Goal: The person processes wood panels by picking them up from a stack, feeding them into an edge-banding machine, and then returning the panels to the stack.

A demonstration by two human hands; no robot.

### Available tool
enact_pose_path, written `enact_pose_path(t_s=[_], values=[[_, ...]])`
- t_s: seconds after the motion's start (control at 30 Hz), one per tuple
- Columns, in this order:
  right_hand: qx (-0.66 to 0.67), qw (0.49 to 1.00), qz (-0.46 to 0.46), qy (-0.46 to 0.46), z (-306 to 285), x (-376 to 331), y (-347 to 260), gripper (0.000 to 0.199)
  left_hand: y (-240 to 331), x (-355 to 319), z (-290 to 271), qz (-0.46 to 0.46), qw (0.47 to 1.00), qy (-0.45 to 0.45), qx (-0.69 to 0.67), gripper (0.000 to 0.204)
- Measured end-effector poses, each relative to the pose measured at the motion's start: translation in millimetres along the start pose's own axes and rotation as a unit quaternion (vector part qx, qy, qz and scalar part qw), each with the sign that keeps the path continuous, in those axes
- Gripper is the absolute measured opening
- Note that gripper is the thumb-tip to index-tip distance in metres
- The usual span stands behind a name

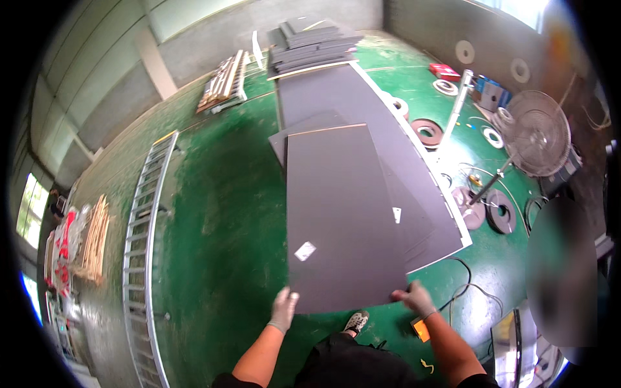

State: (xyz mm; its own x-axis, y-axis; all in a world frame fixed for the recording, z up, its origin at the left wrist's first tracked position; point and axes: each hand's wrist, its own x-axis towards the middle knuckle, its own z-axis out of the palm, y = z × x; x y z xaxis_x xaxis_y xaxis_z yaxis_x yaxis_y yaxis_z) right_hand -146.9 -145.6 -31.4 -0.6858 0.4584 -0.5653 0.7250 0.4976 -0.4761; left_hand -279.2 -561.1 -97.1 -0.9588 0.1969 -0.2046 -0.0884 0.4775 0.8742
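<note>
A large dark grey board [343,207] lies before me, its near edge between my two hands. My left hand [283,309], in a pale glove, grips its near left corner. At the near right corner my right hand [416,299], gloved too, is closed on the edge. A white label [305,251] is stuck on the board's face, and a small white tag [396,215] sits by its right edge. Under its far part are another grey panel [279,143] and a long grey sheet [323,90] with a white border.
More grey boards [310,45] are stacked at the far end. A metal roller conveyor [143,239] runs along the left, with wooden strips [223,81] beyond. On the right stand a fan [535,132] and rolls of edging tape [427,131]. Cables [469,278] lie on the green floor.
</note>
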Motion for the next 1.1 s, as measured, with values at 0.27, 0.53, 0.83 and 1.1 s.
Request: enact_pose_path(t_s=[0.27,0.53,0.83,1.1], values=[[-0.141,0.832,-0.342,-0.413,95.3,-55.2,-55.7,0.041,0.4,-31.1,5.4,-0.265,0.803,0.222,-0.485,0.056],[0.136,0.973,-0.185,-0.025,-6.1,34.6,-73.9,0.032,0.9,-104.3,-39.6,-0.270,0.922,0.108,-0.255,0.066],[-0.177,0.933,-0.103,0.296,-54.7,89.3,-57.1,0.072,-123.0,-122.5,-183.3,-0.421,0.834,-0.006,-0.358,0.072],[-0.040,0.992,-0.032,0.114,-43.8,72.0,22.4,0.063,-92.7,-57.7,-190.1,-0.414,0.872,0.249,0.083,0.091]])
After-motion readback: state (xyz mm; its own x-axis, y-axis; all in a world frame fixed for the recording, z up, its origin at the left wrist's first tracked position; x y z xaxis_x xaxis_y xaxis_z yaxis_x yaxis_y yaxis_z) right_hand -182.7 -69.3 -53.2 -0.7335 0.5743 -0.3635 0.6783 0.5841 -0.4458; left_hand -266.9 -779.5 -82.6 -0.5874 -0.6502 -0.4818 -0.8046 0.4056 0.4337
